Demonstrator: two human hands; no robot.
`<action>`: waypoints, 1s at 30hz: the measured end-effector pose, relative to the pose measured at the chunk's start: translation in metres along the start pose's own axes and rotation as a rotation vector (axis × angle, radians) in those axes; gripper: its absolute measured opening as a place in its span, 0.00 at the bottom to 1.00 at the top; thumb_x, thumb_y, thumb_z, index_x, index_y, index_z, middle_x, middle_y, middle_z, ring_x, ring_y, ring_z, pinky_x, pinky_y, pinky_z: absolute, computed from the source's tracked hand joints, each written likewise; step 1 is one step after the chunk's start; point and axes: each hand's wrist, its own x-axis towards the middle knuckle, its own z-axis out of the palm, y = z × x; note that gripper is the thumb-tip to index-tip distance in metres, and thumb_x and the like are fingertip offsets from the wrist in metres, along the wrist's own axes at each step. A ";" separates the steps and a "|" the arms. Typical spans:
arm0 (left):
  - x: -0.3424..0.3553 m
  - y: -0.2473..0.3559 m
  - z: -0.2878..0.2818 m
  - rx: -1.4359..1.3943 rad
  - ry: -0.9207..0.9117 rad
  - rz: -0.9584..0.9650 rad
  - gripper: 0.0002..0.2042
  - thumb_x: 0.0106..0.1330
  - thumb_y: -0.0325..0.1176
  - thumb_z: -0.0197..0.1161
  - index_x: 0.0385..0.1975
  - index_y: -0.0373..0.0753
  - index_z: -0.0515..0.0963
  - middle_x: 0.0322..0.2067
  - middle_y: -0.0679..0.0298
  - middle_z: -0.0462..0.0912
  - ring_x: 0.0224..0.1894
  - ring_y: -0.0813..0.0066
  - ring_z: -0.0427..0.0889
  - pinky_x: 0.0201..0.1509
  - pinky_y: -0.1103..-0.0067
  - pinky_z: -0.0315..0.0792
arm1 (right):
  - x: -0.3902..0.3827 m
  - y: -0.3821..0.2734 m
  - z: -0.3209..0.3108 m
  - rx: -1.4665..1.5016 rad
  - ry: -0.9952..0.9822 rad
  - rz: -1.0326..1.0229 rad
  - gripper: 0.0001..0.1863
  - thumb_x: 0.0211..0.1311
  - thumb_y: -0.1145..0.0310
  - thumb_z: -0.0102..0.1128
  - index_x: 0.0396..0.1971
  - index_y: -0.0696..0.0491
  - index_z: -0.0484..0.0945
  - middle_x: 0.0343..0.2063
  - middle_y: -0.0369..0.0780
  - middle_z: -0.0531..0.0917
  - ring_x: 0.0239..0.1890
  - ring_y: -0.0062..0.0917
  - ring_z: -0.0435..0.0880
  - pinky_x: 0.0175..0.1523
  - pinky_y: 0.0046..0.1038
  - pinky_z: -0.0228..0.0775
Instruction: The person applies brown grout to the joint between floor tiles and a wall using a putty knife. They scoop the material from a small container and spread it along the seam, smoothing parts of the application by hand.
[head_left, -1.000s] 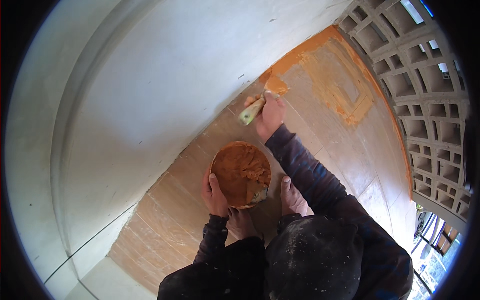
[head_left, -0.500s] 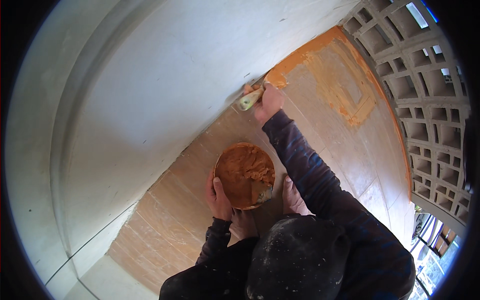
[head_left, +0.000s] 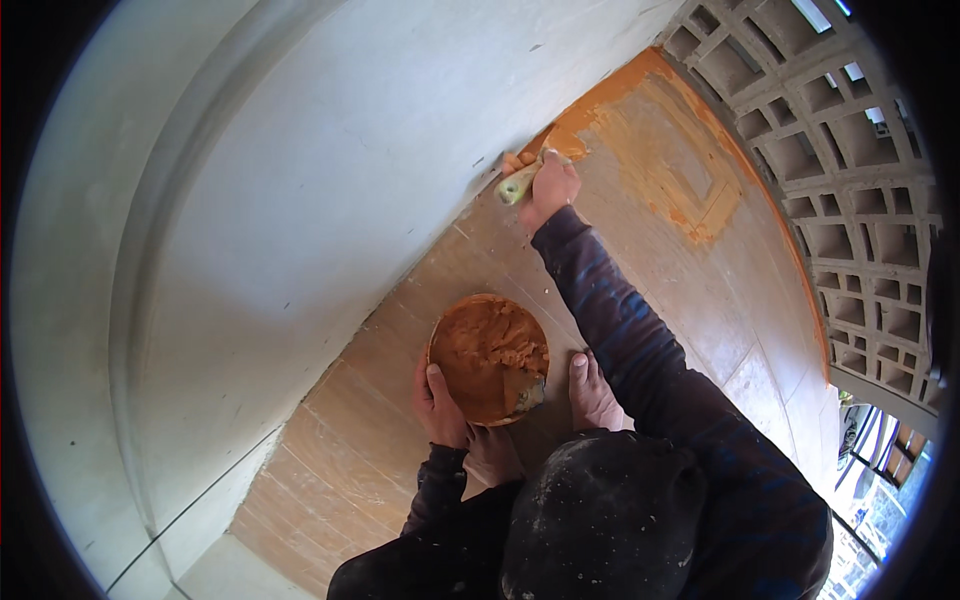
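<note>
"So, starting from the left, what have we got?"

"The pale wall (head_left: pixel 300 200), then the left hand (head_left: pixel 444 410), curled against the bucket (head_left: pixel 485 297) on its seven-to-eight o'clock side, thumb by the rim, the other fingers partly hidden."

"And inside the bucket?"

"Orange-brown paste (head_left: pixel 475 355), with a scraper blade (head_left: pixel 529 392) lying in it toward four o'clock."

"Which hand is nearer the wall's foot?"

"The right hand (head_left: pixel 551 188), wrapped tightly round a pale-handled tool (head_left: pixel 514 190). From that fist, the bucket lies between six and seven o'clock."

"How does the tool lie?"

"Its handle runs roughly from eight to two, nearly along the line where wall meets floor (head_left: pixel 640 265). The hand covers the working end, so I can't tell whether it's touching. The orange coating (head_left: pixel 605 95) starts just beyond, toward one o'clock."
</note>
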 end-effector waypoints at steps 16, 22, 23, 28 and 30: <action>0.008 -0.001 -0.003 0.084 0.029 0.005 0.22 0.80 0.40 0.45 0.64 0.31 0.70 0.58 0.57 0.77 0.58 0.70 0.76 0.62 0.74 0.71 | -0.048 0.003 -0.012 -0.064 -0.042 0.172 0.05 0.72 0.70 0.45 0.38 0.57 0.64 0.28 0.44 0.75 0.25 0.36 0.80 0.28 0.42 0.78; 0.004 0.000 0.003 0.042 0.042 0.006 0.22 0.80 0.40 0.46 0.64 0.31 0.69 0.58 0.56 0.77 0.58 0.70 0.76 0.63 0.74 0.70 | 0.033 -0.026 0.006 -0.099 0.045 -0.045 0.07 0.71 0.69 0.42 0.42 0.57 0.62 0.27 0.47 0.78 0.25 0.38 0.83 0.29 0.41 0.80; 0.004 0.000 0.002 0.040 0.046 0.004 0.22 0.80 0.40 0.46 0.64 0.31 0.69 0.58 0.56 0.77 0.58 0.70 0.76 0.63 0.74 0.70 | 0.036 -0.025 0.008 -0.102 0.043 -0.042 0.07 0.71 0.69 0.42 0.42 0.57 0.62 0.27 0.47 0.78 0.25 0.38 0.83 0.29 0.41 0.80; 0.002 -0.001 -0.001 0.058 0.052 -0.015 0.22 0.80 0.41 0.46 0.64 0.31 0.69 0.59 0.56 0.77 0.58 0.70 0.76 0.64 0.74 0.69 | 0.020 0.001 -0.003 -0.056 0.067 0.189 0.09 0.71 0.71 0.39 0.43 0.62 0.60 0.30 0.49 0.78 0.27 0.41 0.84 0.30 0.41 0.81; 0.000 -0.002 -0.001 0.035 0.050 -0.021 0.22 0.80 0.41 0.46 0.64 0.31 0.69 0.59 0.56 0.76 0.59 0.70 0.76 0.64 0.74 0.69 | -0.005 0.014 -0.003 -0.066 0.066 0.222 0.09 0.72 0.71 0.39 0.42 0.62 0.62 0.30 0.49 0.77 0.29 0.42 0.83 0.32 0.41 0.80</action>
